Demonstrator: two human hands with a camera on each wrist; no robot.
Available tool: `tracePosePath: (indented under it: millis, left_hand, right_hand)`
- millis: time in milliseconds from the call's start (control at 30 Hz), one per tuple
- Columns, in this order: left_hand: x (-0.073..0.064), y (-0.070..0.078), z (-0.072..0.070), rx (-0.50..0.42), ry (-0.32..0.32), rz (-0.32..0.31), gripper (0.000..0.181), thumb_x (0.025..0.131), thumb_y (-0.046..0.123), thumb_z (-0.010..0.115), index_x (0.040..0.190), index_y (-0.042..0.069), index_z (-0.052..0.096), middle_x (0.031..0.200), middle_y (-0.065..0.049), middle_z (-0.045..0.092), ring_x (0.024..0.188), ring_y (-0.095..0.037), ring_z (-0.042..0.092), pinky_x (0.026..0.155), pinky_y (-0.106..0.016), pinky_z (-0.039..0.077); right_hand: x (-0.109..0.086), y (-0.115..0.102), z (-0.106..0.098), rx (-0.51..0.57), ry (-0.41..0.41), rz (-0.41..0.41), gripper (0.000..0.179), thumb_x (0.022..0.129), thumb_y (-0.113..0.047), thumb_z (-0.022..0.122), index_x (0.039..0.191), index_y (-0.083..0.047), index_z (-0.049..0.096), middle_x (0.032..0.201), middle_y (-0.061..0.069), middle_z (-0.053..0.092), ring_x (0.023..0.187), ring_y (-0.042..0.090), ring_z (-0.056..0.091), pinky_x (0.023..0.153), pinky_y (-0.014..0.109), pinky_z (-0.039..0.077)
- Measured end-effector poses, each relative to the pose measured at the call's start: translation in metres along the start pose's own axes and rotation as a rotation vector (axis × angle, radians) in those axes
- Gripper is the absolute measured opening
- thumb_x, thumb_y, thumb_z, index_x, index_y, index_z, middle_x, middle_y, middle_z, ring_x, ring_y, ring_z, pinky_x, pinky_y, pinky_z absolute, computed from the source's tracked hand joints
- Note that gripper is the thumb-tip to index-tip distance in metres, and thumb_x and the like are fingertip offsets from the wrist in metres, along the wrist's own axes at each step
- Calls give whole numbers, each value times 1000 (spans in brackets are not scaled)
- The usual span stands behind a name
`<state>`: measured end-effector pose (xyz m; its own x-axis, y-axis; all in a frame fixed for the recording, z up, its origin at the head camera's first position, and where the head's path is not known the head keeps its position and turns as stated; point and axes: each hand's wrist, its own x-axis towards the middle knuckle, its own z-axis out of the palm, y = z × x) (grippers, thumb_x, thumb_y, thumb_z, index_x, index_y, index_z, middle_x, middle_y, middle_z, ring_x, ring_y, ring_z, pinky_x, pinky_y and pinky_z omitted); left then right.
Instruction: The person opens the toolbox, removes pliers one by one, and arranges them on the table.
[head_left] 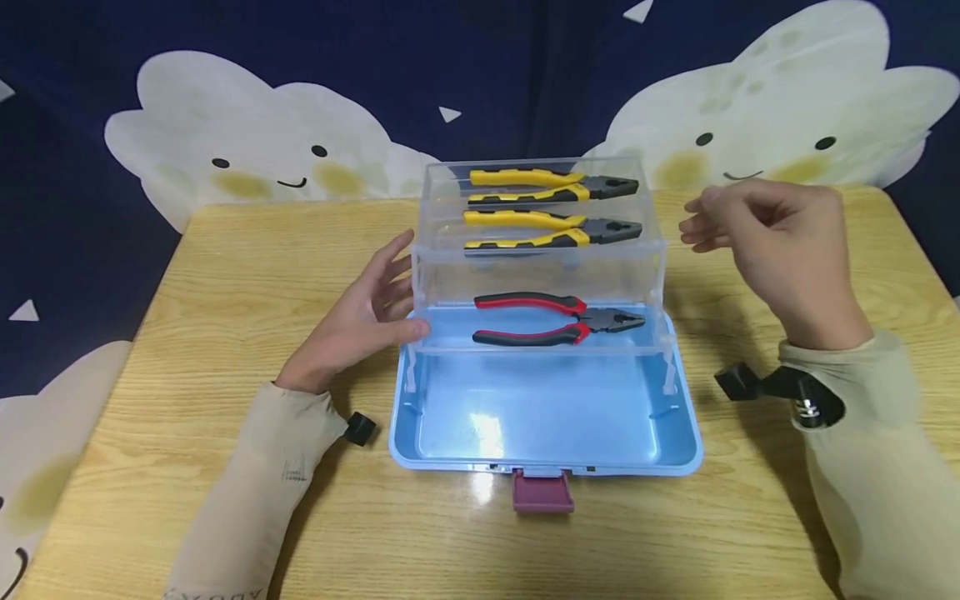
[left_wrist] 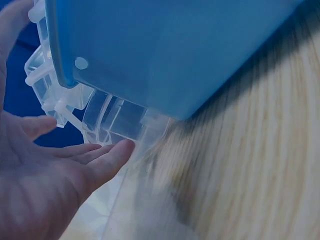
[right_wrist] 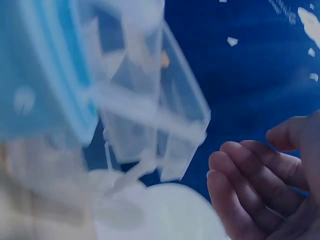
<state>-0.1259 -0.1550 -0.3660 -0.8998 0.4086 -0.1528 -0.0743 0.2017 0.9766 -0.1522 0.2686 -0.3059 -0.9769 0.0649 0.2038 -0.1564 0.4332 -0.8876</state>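
A blue toolbox (head_left: 487, 417) stands with its clear trays raised above the base. Two yellow-and-black pliers, the rear one (head_left: 525, 178) and the front one (head_left: 525, 219), lie in the upper tray (head_left: 442, 237). Red-and-black pliers (head_left: 528, 337) rest in the lower tray (head_left: 442, 342). My left hand (head_left: 360, 312) is at the box's left side, fingers spread along the trays and thumb right at the lower tray's edge. To the right of the trays, my right hand (head_left: 787, 242) is raised with fingers loosely bent, holding nothing; the right wrist view shows its fingers (right_wrist: 250, 175) beside the tray arms.
The base carries a purple latch (head_left: 542, 492) at its front. White hinge arms (head_left: 669, 373) link the trays to the base. Under everything is a wooden table (head_left: 247, 275), with a dark blue cloud-print cloth (head_left: 517, 75) behind it.
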Motion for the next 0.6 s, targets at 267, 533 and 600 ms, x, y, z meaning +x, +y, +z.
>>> tracePosePath:
  millis: [267, 533, 600]
  left_hand:
    - [-2, 3, 0, -4, -51, 39, 98, 88, 10, 80, 162, 37, 23, 170, 5, 30, 151, -27, 44, 119, -49, 46]
    - [1, -2, 0, -1, -50, 61, 95, 90, 16, 81, 163, 38, 23, 169, 4, 29, 152, -29, 42, 120, -49, 46]
    - [1, -2, 1, -4, -42, 66, 96, 90, 15, 80, 162, 40, 23, 169, 5, 30, 152, -29, 43, 120, -50, 45]
  right_hand:
    - [-25, -30, 10, -102, -11, -175, 22, 101, -14, 64, 90, -3, 80, 81, -18, 75, 71, 4, 72, 71, 10, 58]
    - [-40, -41, 25, -204, -117, -398, 12, 94, -6, 73, 91, -10, 83, 85, -13, 77, 75, -11, 69, 75, 3, 53]
    - [-43, -43, 28, -235, -154, -426, 10, 92, -7, 76, 93, -12, 84, 87, -6, 79, 79, -15, 68, 76, 2, 53]
